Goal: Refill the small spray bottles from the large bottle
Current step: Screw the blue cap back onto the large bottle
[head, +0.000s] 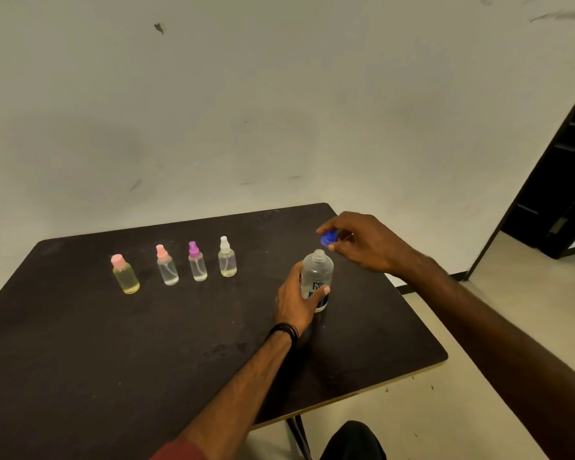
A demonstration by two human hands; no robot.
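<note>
Your left hand [296, 298] grips the uncapped large bottle [317, 278], hiding its label; your right hand [362, 242] pinches what looks like its blue cap [327, 239] at 1 o'clock; 4 small bottles [198, 262] stand at 9 o'clock.

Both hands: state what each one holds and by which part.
The left hand grips the large bottle around its lower body, over the label. The right hand pinches the blue cap by its rim, just above the open neck.

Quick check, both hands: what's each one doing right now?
Left hand: grips the large bottle, standing uncapped on the table.
Right hand: pinches the blue cap above the bottle.
</note>
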